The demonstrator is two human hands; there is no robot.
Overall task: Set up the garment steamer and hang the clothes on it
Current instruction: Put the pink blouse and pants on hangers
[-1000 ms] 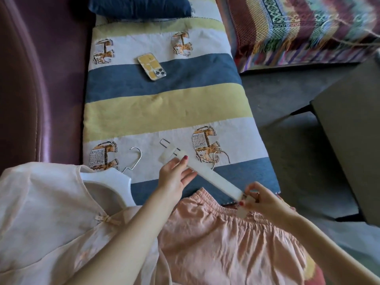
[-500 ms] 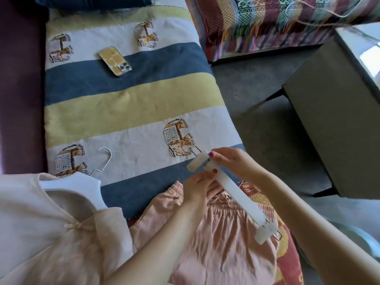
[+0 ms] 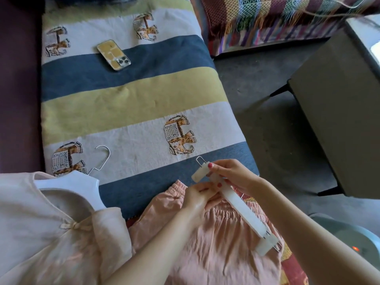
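A white clip hanger [image 3: 240,208] lies slanted over pink elastic-waist shorts [image 3: 213,243] on the striped cushion. My right hand [image 3: 232,174] grips the hanger's upper end by its clip. My left hand [image 3: 200,197] pinches the shorts' waistband just under that clip. The lower clip [image 3: 267,244] hangs free over the shorts. At the left lies a pale pink blouse [image 3: 41,229] on a white hanger [image 3: 76,186] with a metal hook. The steamer's grey-blue base [image 3: 353,241] with a red light shows at the bottom right.
A phone [image 3: 113,54] lies on the striped elephant-print cushion [image 3: 131,103]. A dark low table [image 3: 339,112] stands to the right over grey floor. A woven multicoloured blanket [image 3: 267,19] lies at the back right.
My right hand shifted from the hanger's lower end to its upper clip. My left hand left the hanger and took the waistband. The view swung right.
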